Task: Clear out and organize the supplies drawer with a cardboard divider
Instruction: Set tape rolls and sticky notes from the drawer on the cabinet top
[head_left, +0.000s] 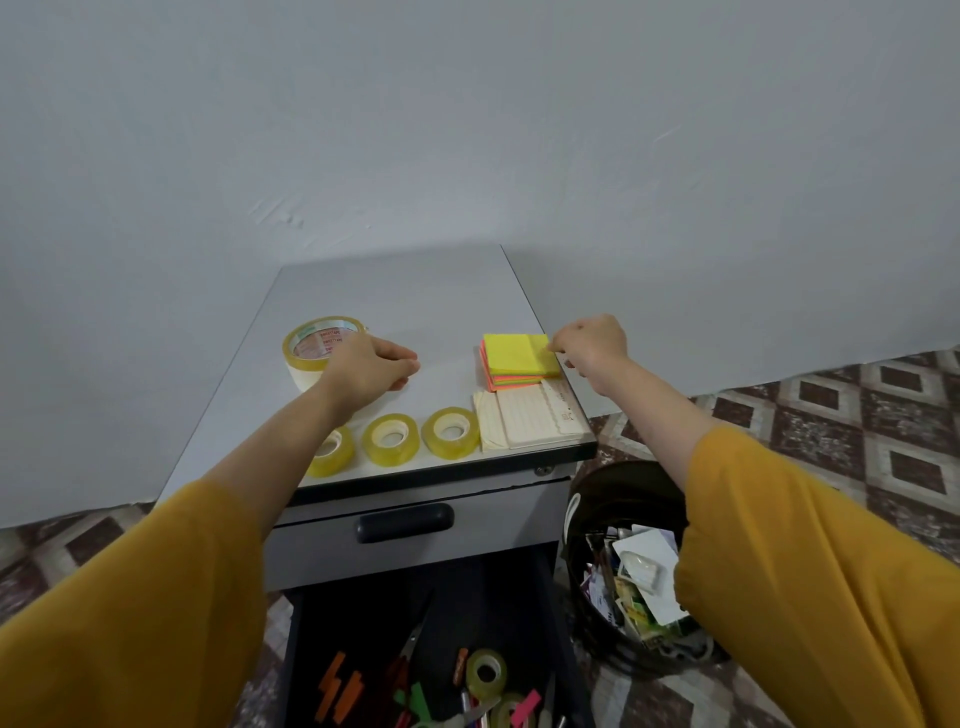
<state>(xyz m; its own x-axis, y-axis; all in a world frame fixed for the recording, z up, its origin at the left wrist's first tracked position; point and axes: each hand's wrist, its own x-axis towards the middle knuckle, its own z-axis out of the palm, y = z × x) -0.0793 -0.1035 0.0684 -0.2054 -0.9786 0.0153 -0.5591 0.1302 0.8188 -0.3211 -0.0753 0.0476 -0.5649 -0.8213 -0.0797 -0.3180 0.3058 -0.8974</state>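
Grey wall (467, 130) behind, patterned tile floor (857, 415) on both sides. The grey counter (415, 306) is narrow, and its right edge runs just past the sticky-note stack (514, 358).

My right hand (592, 348) reaches in over that edge, fingers curled, pinching the stack's far right corner. The wrist hangs off the counter's side. My left hand (371, 369) lies palm down mid-counter, fingers loose and holding nothing, overlapping the near side of the big tape roll (311, 340).

There is bare counter between my hands and more behind them, up to the wall. Along the front edge sit three small tape rolls (390, 439), the leftmost partly under my left forearm, then cream paper pads (524, 421) touching the sticky notes.

The supplies drawer (493, 597) stands open below, well apart from both hands. Scissors (410, 649), another tape roll (485, 670) and pens are inside. A black bin (613, 499) of scraps stands at its right.
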